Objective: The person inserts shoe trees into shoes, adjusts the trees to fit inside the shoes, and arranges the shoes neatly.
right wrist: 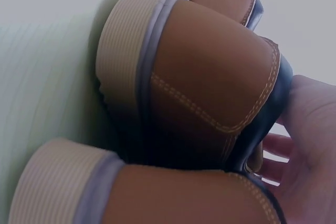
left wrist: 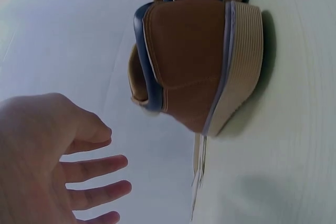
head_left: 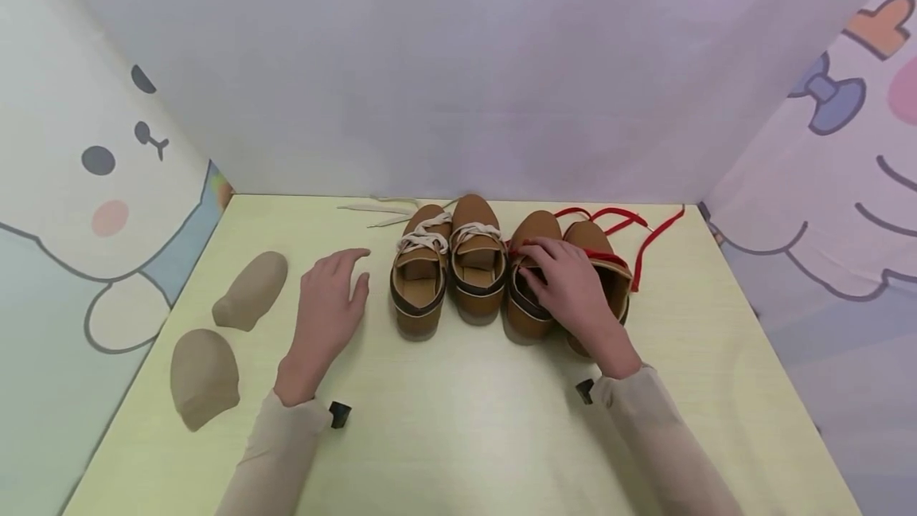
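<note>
Four brown shoes make a row at the table's back in the head view. White laces run across the far-left shoe point(head_left: 419, 291) and the shoe beside it point(head_left: 478, 293). The third shoe point(head_left: 533, 317) and the far-right shoe point(head_left: 587, 236), its opening partly covered, have red laces point(head_left: 652, 245). My right hand point(head_left: 569, 285) lies over these two, fingers loosely bent above the third shoe's opening; the right wrist view has its thumb point(right wrist: 296, 85) at a dark collar. Left of the row, my left hand point(head_left: 329, 301) hangs apart from the shoes, fingers spread in the left wrist view.
Two beige pieces shaped like shoe toes, a narrow one point(head_left: 252, 291) and a wider one point(head_left: 204, 377), lie at the table's left. White lace ends point(head_left: 380, 209) trail behind the left pair. A pale wall point(head_left: 458, 86) rises behind the pale yellow table point(head_left: 458, 436).
</note>
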`<state>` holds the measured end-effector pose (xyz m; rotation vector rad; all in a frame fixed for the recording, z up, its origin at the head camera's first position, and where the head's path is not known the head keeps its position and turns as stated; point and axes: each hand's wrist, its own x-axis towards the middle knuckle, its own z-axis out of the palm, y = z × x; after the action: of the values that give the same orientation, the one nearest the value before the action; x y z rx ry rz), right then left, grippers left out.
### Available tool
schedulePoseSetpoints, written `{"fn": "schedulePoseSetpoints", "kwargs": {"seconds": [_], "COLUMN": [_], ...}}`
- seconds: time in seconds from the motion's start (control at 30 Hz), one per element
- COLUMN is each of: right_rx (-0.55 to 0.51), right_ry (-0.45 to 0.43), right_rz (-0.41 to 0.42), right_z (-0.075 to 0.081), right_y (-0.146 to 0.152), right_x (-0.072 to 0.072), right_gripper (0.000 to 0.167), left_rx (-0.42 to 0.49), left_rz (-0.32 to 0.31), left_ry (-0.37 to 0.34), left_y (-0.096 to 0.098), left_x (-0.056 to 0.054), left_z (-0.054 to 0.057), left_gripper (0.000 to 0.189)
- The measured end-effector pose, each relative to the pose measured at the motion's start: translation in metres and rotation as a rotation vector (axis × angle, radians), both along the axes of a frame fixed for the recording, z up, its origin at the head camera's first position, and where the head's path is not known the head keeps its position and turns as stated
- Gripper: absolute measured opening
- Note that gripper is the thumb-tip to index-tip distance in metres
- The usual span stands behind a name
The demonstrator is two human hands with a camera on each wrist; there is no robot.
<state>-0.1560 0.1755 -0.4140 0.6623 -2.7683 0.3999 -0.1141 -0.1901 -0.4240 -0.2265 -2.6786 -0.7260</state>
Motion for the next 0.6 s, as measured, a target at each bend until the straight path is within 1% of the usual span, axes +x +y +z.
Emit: {"fn": "schedulePoseSetpoints", "kwargs": {"seconds": [0.27,0.43,0.6], "right_rx": [-0.007,-0.004,-0.006], "right_ry": [0.033,0.040,0.051], "right_rz": [0.007,-0.010,-0.010], "right_z": [-0.002,0.001,0.000], "right_y": [0.008,0.012,0.016], "right_x": [0.003,0.004,0.006], "right_gripper": [0.039,0.033,0.030], "left_rx": [-0.020,-0.038,-0.066], "left_rz": [0.055,0.068,0.090], "left_ry": [0.006,0.030,0.053], "left_y": [-0.025,-0.037,-0.045], "left_x": [0.005,0.008,0.010], "left_z": [-0.008,-0.012,-0.014], "left_gripper": [0.032,0.032,0.031]}}
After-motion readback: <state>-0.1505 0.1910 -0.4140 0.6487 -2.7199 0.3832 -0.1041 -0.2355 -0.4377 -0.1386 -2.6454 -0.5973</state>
